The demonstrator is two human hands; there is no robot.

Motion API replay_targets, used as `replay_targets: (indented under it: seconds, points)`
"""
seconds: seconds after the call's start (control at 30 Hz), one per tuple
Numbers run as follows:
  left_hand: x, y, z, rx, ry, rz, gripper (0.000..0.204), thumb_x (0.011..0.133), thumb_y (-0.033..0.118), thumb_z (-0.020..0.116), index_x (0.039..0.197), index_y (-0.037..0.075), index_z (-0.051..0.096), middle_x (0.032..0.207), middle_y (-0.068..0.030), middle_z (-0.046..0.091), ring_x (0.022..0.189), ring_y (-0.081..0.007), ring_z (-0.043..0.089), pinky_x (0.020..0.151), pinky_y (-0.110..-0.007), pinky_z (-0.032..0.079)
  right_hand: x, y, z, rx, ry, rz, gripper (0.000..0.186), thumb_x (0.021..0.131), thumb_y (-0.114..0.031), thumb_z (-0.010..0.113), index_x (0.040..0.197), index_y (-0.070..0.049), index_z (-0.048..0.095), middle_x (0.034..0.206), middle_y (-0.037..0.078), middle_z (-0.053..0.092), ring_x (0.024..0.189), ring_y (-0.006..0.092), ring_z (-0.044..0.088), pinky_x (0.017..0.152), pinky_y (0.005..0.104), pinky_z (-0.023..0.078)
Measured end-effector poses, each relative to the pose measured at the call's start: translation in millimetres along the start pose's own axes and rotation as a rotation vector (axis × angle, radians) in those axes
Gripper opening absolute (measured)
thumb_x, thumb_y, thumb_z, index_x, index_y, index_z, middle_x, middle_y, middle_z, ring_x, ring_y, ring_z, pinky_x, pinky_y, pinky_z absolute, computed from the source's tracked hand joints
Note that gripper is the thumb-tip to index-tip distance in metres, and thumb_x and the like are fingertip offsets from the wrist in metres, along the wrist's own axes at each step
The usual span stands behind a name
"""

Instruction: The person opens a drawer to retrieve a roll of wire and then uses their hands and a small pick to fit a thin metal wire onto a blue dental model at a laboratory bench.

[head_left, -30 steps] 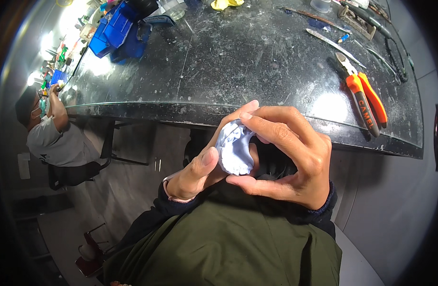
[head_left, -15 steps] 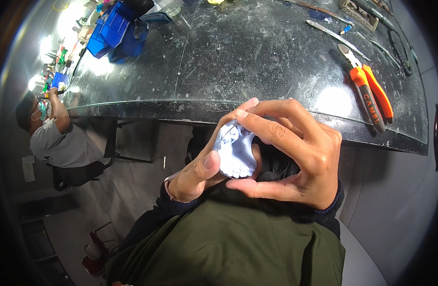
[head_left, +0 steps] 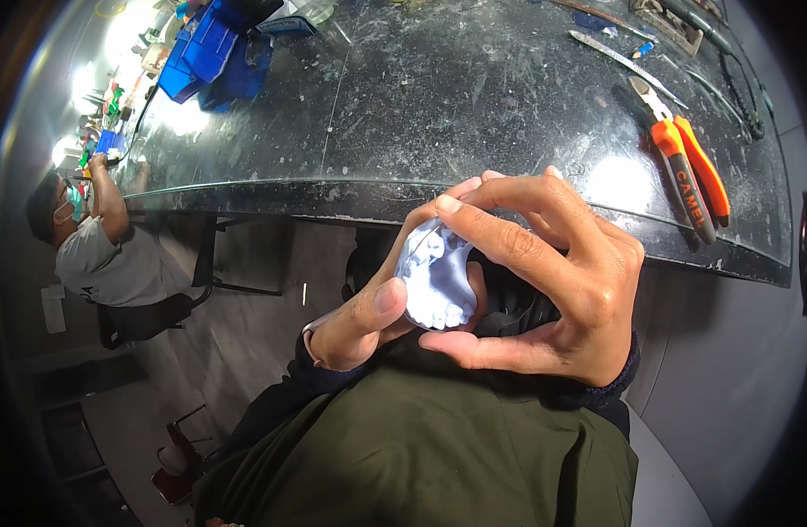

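Orange-handled pliers [head_left: 689,176] lie on the dusty worktable [head_left: 439,114].

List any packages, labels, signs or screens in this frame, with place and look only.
No packages, signs or screens can be made out.
Lettering on pliers: on the bench at right, white print along one orange handle.
Blue bins: far left of the bench, open plastic boxes, no label visible.
Pale dental cast: between left hand and right hand, unmarked.

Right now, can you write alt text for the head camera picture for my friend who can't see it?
Two bare hands, left hand and right hand, hold a pale blue dental cast between them above a dark scratched workbench. Orange-handled pliers lie on the bench at right.
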State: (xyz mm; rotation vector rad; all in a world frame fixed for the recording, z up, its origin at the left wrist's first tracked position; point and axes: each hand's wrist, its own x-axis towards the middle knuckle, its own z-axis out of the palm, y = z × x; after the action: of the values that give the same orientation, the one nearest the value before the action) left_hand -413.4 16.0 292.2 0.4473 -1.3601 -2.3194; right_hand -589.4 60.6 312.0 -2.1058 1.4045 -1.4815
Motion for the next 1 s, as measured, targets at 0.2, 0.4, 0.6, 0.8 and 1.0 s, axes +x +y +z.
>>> replay_targets:
  seconds: [0.2, 0.4, 0.6, 0.8, 1.0]
  points:
    - [-1.1, 2.4, 5.6, -0.029, 0.028, 0.002, 0.087, 0.079, 0.053, 0.045, 0.139, 0.005, 0.004, 0.136, -0.0159, 0.02, 0.103, -0.0184, 0.043, 0.086, -0.032, 0.036, -1.1, 0.4, 1.4, -0.042, 0.025, -0.011, 0.068, 0.043, -0.041, 0.081, 0.098, -0.004, 0.065, 0.089, 0.012, 0.06, 0.082, 0.0284, 0.063, 0.071, 0.0373, 0.051]
    - [-3.9, 3.5, 7.1, -0.091, 0.035, -0.071, 0.085, 0.079, 0.05, 0.047, 0.138, 0.005, 0.005, 0.129, -0.0154, 0.027, 0.119, -0.0225, 0.032, 0.095, -0.034, 0.029, 3.7, -8.2, 4.3, -0.112, 0.036, -0.063, 0.061, 0.048, -0.046, 0.078, 0.096, -0.011, 0.066, 0.089, 0.009, 0.062, 0.094, 0.0328, 0.061, 0.094, 0.0517, 0.035]
    - [-2.3, -3.1, 1.5, 0.043, 0.027, 0.043, 0.083, 0.079, 0.05, 0.04, 0.136, -0.001, 0.01, 0.132, -0.016, 0.024, 0.125, -0.0243, 0.024, 0.101, -0.038, 0.021, 1.5, -6.3, 12.9, -0.11, 0.054, -0.066, 0.049, 0.051, -0.037, 0.079, 0.092, -0.014, 0.067, 0.082, 0.005, 0.063, 0.094, 0.0295, 0.062, 0.099, 0.0517, 0.028]
    - [-8.6, -6.3, 3.3, -0.098, 0.028, 0.018, 0.082, 0.079, 0.049, 0.038, 0.136, -0.002, 0.01, 0.133, -0.0167, 0.022, 0.126, -0.0248, 0.022, 0.102, -0.039, 0.019, 1.4, -6.2, 13.8, -0.115, 0.08, -0.069, 0.05, 0.049, -0.038, 0.08, 0.091, -0.014, 0.068, 0.08, 0.004, 0.063, 0.091, 0.0291, 0.063, 0.098, 0.0535, 0.029]
    - [-3.2, -1.8, 6.9, 0.04, 0.056, -0.005, 0.084, 0.08, 0.053, 0.039, 0.136, -0.001, 0.009, 0.132, -0.016, 0.023, 0.126, -0.0249, 0.023, 0.101, -0.039, 0.021, 0.7, -6.8, 13.6, -0.096, 0.092, -0.068, 0.051, 0.048, -0.038, 0.08, 0.091, -0.014, 0.068, 0.08, 0.004, 0.063, 0.091, 0.0296, 0.063, 0.096, 0.0548, 0.03]
